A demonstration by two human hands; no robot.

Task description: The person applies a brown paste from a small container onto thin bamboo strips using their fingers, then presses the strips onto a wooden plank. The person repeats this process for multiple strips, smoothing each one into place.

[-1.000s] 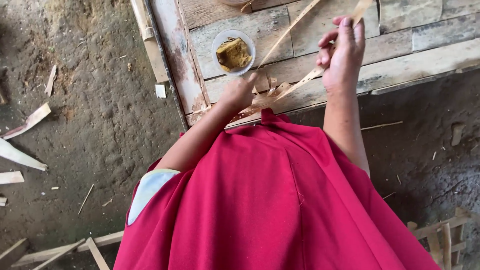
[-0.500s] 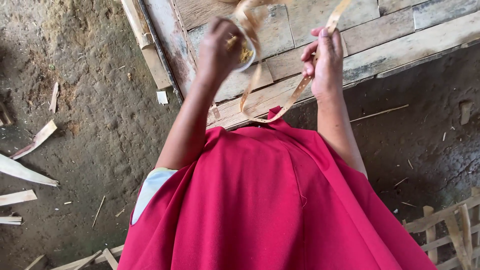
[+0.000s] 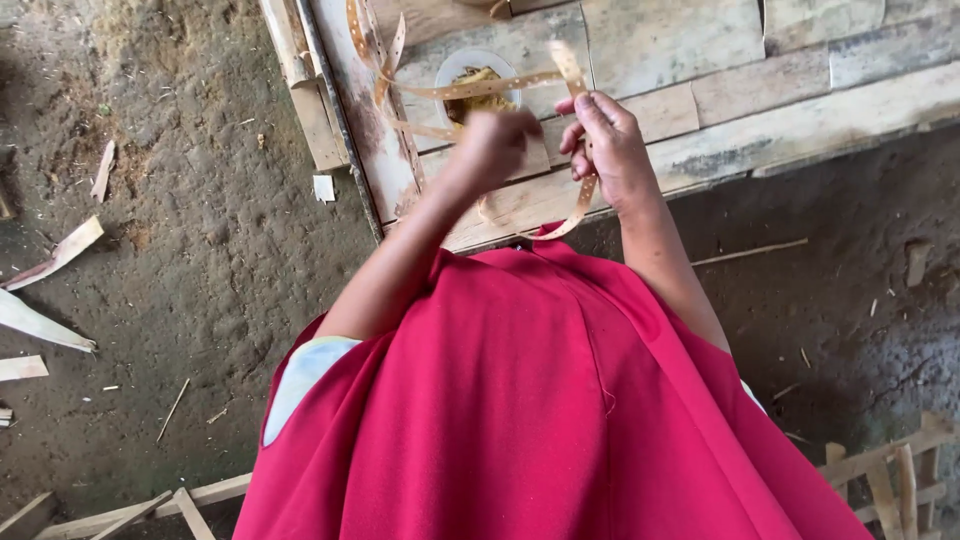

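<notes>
While the right hand (image 3: 612,148) pinches a thin, tan, perforated strip (image 3: 480,88) between thumb and fingers, the left hand (image 3: 492,145) is closed into a loose fist just beside it, blurred, so whether it grips the strip cannot be told for certain. The strip loops up from the right hand, runs leftward across a small round clear plastic cup of yellowish material (image 3: 478,88), and curls in several turns near the upper left of a weathered grey wooden plank platform (image 3: 720,90); another length hangs down below the right hand to the platform's front edge. The two hands are close together above the platform, not touching. A red garment (image 3: 540,400) fills the lower part of the view. Pale wood offcuts (image 3: 60,255) lie scattered on the dirt floor (image 3: 200,260) at left.
</notes>
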